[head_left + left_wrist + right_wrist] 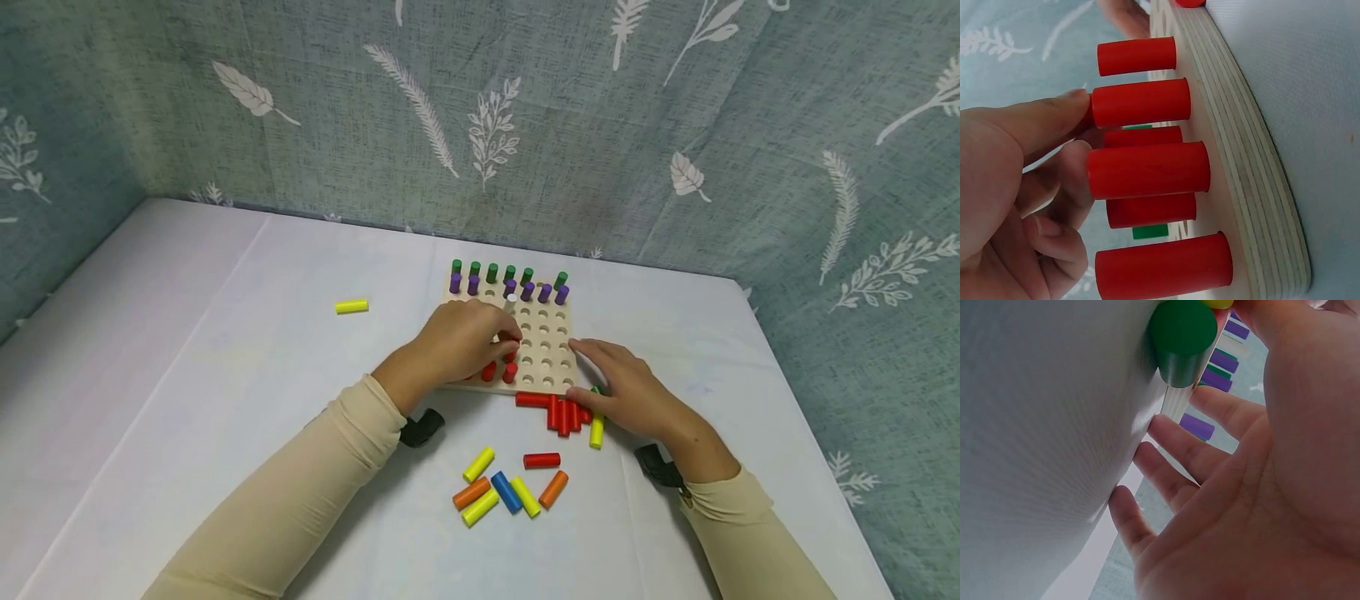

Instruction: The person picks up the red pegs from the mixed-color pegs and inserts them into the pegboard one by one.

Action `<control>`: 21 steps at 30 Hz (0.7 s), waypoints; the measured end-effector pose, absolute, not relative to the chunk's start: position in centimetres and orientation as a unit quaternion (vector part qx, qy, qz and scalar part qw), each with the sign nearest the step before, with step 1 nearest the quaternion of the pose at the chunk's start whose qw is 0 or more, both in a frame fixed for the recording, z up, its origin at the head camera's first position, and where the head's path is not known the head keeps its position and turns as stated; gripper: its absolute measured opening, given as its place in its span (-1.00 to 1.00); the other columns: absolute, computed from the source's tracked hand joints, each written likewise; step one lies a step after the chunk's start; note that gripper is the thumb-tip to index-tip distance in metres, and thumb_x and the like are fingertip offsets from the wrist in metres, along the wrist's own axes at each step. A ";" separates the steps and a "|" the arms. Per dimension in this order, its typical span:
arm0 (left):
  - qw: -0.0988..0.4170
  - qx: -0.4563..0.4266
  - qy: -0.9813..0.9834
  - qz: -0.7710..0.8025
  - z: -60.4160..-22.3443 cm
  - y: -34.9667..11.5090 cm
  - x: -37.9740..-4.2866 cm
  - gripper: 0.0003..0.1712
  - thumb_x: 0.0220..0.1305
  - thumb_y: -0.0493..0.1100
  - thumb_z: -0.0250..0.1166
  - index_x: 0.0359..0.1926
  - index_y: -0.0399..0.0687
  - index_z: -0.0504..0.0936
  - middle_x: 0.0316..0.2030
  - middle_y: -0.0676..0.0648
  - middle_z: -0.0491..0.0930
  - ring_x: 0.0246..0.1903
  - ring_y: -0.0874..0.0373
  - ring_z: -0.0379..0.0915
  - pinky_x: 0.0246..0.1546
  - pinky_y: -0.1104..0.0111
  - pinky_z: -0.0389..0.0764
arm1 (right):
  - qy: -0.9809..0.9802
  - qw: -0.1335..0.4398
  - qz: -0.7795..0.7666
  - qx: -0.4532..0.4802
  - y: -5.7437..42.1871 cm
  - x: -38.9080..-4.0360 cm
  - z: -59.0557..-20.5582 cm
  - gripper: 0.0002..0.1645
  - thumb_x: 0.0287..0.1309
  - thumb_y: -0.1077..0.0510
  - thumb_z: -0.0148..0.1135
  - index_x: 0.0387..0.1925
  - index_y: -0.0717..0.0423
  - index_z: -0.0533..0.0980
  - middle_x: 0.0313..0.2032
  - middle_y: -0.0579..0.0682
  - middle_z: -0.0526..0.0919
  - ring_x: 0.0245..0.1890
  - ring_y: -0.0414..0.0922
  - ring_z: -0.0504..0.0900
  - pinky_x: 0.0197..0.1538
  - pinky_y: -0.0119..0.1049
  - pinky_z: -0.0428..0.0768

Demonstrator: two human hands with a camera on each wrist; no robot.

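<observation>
White table point(225, 400), six purple pegs point(527, 292), fingers point(506, 322) pinching one red peg point(512, 354)

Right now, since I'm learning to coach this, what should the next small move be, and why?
Perhaps press the pinched red peg straight down: the left hand holds it at the board, right behind a standing front peg, but the held one's base is hidden, so it may not be fully seated. The right hand touches the board's side and might steady it.
</observation>
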State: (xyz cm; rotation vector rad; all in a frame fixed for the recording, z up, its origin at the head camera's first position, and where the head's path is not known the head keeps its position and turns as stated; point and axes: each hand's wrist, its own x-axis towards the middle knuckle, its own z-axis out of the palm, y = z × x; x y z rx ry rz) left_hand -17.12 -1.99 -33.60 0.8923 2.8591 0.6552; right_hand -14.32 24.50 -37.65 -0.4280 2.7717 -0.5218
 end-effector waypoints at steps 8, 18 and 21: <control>0.046 0.302 0.929 0.209 -33.5 -2.2 -17.6 -0.84 0.34 -0.06 0.34 -0.13 0.10 0.79 -0.32 0.16 0.73 -0.40 0.25 0.50 -0.38 0.36 0.51 | 0.961 0.155 -0.182 -0.138 24.4 -14.5 -37.3 -0.03 0.23 -0.26 0.29 0.55 -0.19 0.10 0.51 0.14 0.16 0.50 0.23 0.10 0.39 0.37 0.17; 0.051 0.310 0.931 0.185 -33.4 -2.2 -18.0 -0.84 0.35 -0.05 0.33 -0.13 0.11 0.80 -0.24 0.12 0.75 -0.32 0.24 0.54 -0.24 0.28 0.61 | 0.962 0.152 -0.181 -0.138 24.2 -14.6 -36.9 -0.05 0.24 -0.25 0.28 0.54 -0.20 0.10 0.51 0.14 0.18 0.50 0.24 0.11 0.39 0.37 0.18; 0.050 0.311 0.931 0.183 -33.4 -2.3 -18.0 -0.83 0.35 -0.06 0.33 -0.12 0.11 0.80 -0.23 0.11 0.75 -0.32 0.24 0.54 -0.26 0.29 0.62 | 0.962 0.152 -0.179 -0.137 24.1 -14.7 -36.7 -0.05 0.24 -0.25 0.28 0.54 -0.20 0.10 0.51 0.15 0.18 0.49 0.24 0.11 0.39 0.37 0.18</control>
